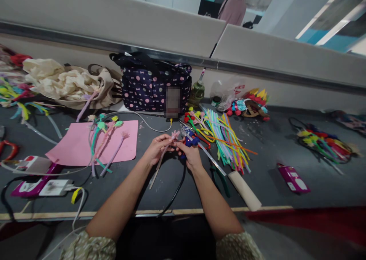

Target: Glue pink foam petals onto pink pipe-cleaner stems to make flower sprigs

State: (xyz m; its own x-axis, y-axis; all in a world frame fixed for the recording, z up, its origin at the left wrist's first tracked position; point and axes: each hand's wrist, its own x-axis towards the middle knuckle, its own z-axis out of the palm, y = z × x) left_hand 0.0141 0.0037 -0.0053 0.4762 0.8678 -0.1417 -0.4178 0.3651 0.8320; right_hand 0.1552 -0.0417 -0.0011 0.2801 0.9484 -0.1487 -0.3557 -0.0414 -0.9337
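My left hand [158, 147] pinches a pale pink pipe-cleaner flower [174, 135] near its head; its stem [156, 172] hangs down toward me. My right hand [190, 153] meets it at the flower, fingers closed on the same piece, over a blue-handled tool [189, 140] lying on the grey table [265, 176]. A pile of coloured pipe cleaners [225, 138] lies just right of my hands. Finished pipe-cleaner flowers [104, 138] rest on a pink sheet [77, 145] to the left.
A polka-dot bag [145, 84], a beige cloth bag [65, 82] and a green bottle [196, 93] stand along the back divider. Pliers [221, 180], a paper roll [244, 190], a pink box [293, 178], chargers and cables [54, 187] lie around. A person stands behind the divider.
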